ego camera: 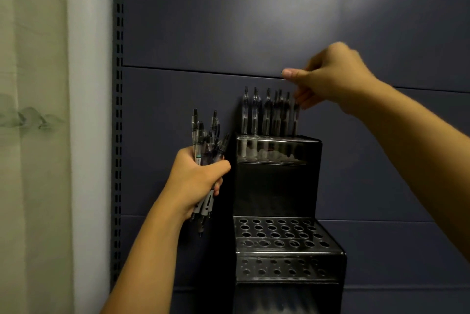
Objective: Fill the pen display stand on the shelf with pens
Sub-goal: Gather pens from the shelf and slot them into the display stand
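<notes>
Against the blue-grey back panel [254, 21] stands your landmark, the black stepped pen display stand [277, 186]. Head view only.

Top tier of the stand: a row of clear-barrelled pens [267, 113] sits upright in the rear holes, tips down. Your right hand [328, 80] is above and just right of that row, thumb stretched out level toward the left, fingers curled down. The fingertips [301, 102] pinch the top of the rightmost pen [295, 118], which stands in the top tier at its right end; the grip is motion-blurred, so contact looks likely but not crisp.

Left of the stand, just beside its upper block: your left hand [195, 181] is wrapped tight round a bundle of pens [206, 141], clicker ends fanned upward, tips poking out below the fist.

Lower tiers of the stand, in front of and below the upper block: rows of round holes [277, 232], no pens in them.

Far left of the stand: slotted shelf upright [118, 135], then a pale curtain [33, 135].
</notes>
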### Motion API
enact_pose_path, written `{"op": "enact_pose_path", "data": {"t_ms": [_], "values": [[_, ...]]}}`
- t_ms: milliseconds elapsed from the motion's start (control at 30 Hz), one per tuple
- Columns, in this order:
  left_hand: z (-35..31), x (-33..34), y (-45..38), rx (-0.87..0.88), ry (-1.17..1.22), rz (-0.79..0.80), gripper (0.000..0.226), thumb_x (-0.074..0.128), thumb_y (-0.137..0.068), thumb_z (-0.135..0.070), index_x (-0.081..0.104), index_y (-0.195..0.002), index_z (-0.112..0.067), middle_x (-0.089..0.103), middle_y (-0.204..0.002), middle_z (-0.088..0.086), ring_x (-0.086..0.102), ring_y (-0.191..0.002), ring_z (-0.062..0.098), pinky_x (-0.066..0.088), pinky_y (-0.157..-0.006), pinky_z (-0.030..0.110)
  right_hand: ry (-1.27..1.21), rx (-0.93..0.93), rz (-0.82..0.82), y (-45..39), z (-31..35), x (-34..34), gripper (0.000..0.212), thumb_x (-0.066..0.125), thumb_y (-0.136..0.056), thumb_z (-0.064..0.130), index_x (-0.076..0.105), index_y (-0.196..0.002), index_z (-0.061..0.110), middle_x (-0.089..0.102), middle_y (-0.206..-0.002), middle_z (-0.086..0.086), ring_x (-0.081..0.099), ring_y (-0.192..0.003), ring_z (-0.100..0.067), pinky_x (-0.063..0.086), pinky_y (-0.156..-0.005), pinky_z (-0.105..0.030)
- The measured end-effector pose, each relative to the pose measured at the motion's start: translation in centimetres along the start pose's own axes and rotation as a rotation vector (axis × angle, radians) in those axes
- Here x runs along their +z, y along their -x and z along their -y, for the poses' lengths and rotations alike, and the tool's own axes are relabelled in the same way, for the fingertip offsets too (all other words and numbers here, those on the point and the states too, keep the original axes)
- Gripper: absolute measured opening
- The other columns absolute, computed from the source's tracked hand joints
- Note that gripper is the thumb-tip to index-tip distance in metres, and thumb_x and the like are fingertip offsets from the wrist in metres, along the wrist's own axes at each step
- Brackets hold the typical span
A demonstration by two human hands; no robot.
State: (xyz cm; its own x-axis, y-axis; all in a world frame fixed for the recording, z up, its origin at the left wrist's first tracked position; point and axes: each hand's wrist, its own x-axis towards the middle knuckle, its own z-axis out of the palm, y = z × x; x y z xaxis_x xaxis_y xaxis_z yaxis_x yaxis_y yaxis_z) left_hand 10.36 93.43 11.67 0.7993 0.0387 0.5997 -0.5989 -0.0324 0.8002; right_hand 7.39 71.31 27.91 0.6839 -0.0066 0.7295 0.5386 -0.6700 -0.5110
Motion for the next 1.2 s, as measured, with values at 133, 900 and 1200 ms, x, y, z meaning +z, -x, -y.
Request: {"op": "enact_pose_path", "data": {"t_ms": [133,900,1200], "values": [[-0.3,0.0,0.2,0.000,-0.020,0.019,0.015,0.065,-0.084,0.002,0.055,-0.074,-0.005,0.047,-0.054,0.007,0.048,-0.049,0.021,0.045,-0.049,0.031,-0.060,-0.049,0.050,0.3,1.3,0.2,0.033,0.077,-0.087,0.031,0.072,-0.086,-0.002,0.074,-0.072,-0.015,0.075,-0.064,-0.028,0.063,-0.059,-0.033],[-0.7,-0.4,0.6,0.007,-0.046,0.125,0.020,0.064,-0.084,0.006,0.053,-0.071,-0.004,0.047,-0.050,0.013,0.045,-0.048,0.026,0.043,-0.048,0.032,-0.025,-0.339,0.622,2.9,3.7,7.3,0.009,0.069,-0.095,0.012,0.075,-0.101,0.013,0.068,-0.087,-0.008,0.056,-0.064,0.000,0.043,-0.054,-0.010],[-0.2,-0.4,0.4,-0.021,-0.040,0.151,0.023,0.064,-0.086,0.005,0.052,-0.069,-0.005,0.046,-0.051,0.015,0.044,-0.046,0.025,0.042,-0.046,0.032,-0.295,-0.244,0.337,2.8,4.0,7.7,0.013,0.065,-0.097,0.010,0.064,-0.084,0.011,0.063,-0.075,0.000,0.057,-0.056,-0.009,0.049,-0.050,-0.024]]}}
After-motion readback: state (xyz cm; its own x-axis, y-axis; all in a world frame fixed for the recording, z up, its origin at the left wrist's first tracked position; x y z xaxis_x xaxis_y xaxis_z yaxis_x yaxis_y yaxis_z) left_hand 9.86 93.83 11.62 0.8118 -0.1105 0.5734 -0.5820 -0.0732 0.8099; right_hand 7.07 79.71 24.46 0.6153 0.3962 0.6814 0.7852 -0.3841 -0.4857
